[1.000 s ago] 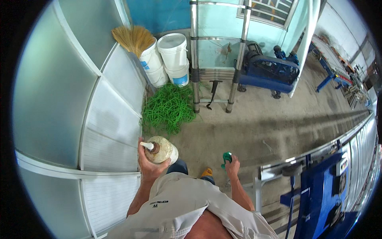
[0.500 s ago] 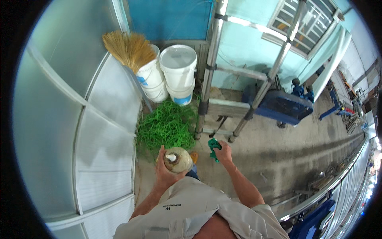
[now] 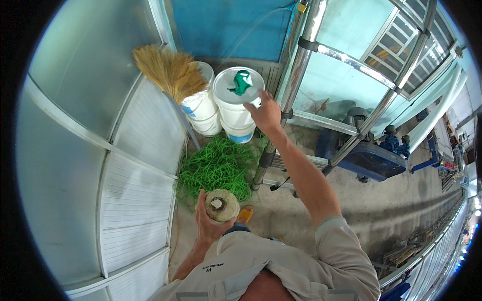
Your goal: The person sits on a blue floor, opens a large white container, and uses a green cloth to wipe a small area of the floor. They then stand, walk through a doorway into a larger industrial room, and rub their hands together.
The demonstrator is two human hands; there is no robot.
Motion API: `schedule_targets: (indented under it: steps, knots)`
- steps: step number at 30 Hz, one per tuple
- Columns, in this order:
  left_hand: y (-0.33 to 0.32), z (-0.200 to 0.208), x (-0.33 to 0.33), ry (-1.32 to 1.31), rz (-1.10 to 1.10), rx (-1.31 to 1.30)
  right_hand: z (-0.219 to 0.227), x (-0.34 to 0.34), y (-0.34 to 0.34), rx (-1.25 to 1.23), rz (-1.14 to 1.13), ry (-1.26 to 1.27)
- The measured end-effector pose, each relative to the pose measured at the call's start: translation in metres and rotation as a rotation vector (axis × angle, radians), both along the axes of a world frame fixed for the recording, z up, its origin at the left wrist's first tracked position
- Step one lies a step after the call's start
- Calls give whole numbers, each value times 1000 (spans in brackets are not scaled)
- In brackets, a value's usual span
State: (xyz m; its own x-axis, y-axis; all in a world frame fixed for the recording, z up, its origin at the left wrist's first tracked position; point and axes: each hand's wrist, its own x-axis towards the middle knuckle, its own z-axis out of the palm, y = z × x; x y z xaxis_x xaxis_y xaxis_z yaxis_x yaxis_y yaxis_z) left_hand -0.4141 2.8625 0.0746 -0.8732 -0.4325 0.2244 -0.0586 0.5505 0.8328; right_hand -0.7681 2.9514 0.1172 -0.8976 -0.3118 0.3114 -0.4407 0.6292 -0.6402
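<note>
My left hand is wrapped round a grimy, cream-coloured round bottle, seen from above with a pale tip in a dark ring at its middle. My right hand reaches out to the front right side of a lidded white bucket, fingers apart and holding nothing. A crumpled green and white wrapper-like piece lies on that bucket's lid, just beyond my fingertips. Its exact kind cannot be made out.
Beside the stacked buckets a straw broom leans near the white panel wall. A tangle of green cord covers the floor before them. A metal ladder stands at right, with a blue wheeled machine behind it.
My right hand has moved forward and up to the bucket and let go of the green piece, which now rests on the lid. My left hand still holds the bottle.
</note>
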Motion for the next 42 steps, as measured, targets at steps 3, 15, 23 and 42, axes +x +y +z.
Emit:
schedule_targets:
  steps: [3, 15, 23, 42]
  knots:
    - [6, 2, -9, -76, -68, -23, -54, 38, 52, -79, 146, -107]
    - [181, 6, -113, -65, -713, -53, -70, 278, 422, -659, -384, -810]
    - [459, 52, -157, 85, -1159, 154, 60, 327, 591, -473, -437, -207]
    - [858, 21, -227, -38, -1968, 155, 63, 290, 914, -96, -587, -325]
